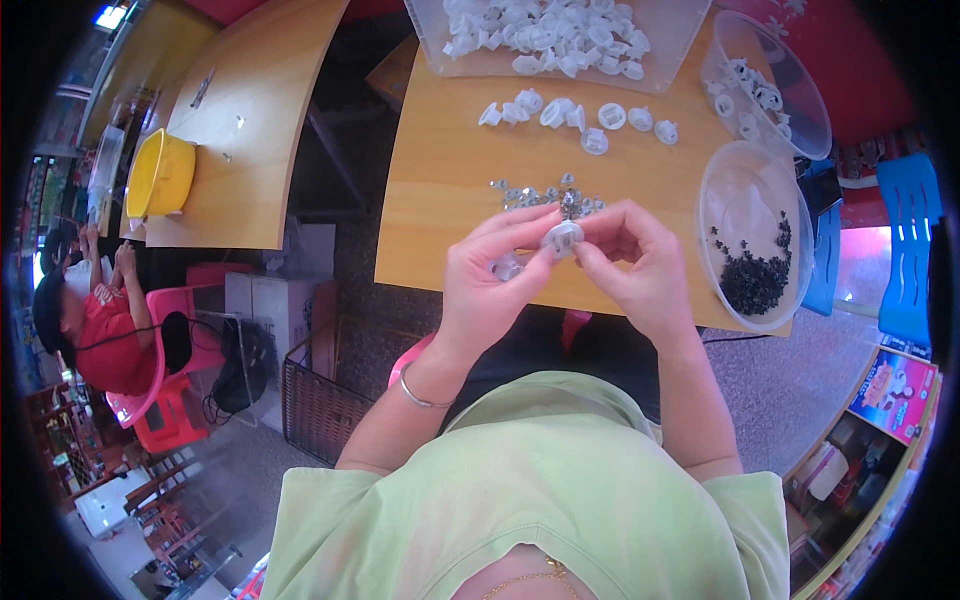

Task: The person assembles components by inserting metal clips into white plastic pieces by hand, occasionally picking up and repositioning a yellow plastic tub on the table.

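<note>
Between my two hands, above the near part of the wooden table (430,215), is a round white plastic part (563,238). My left hand (490,280) pinches it from the left, with another whitish piece (507,266) partly hidden against its fingers. Thumb and fingertips of my right hand (640,265) are closed on the round part's right side. Just beyond the fingers lies a scatter of small shiny metal pieces (525,196). Farther back, several loose white plastic parts (594,141) sit in a rough row.
A clear bin (440,62) heaped with white parts stands at the back. On the right are a clear bowl of white parts (815,105) and a round tub (712,270) holding small black pieces (755,285). Left, a person (110,340) sits near another table (255,110) with a yellow basin (163,175).
</note>
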Action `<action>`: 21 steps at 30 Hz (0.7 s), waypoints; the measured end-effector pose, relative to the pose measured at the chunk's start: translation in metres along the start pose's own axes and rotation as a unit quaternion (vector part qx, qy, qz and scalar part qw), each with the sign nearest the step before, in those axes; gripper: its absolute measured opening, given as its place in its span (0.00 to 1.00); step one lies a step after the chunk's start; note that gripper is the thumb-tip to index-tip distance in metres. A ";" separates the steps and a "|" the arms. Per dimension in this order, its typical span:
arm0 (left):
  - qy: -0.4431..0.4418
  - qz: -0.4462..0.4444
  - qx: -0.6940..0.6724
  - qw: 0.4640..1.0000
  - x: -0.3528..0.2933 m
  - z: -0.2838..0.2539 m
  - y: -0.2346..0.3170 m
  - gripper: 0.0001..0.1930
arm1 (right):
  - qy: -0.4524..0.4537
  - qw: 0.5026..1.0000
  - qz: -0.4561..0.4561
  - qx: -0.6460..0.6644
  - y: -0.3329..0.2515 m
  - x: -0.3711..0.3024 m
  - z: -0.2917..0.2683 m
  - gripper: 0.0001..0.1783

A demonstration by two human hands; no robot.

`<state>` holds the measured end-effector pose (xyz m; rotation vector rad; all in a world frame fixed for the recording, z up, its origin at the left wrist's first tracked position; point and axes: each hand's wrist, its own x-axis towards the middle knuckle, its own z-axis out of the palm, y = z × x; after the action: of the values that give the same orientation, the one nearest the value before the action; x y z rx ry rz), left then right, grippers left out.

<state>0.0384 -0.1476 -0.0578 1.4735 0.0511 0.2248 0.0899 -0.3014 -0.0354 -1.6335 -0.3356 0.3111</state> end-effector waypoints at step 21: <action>0.004 0.003 0.077 0.997 0.006 0.002 -0.002 0.11 | 0.002 0.991 0.046 -0.125 -0.004 0.001 0.002 0.07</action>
<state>0.0444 -0.1492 -0.0587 1.6261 0.0720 0.2362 0.0895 -0.2990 -0.0317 -1.8998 -0.3058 0.3468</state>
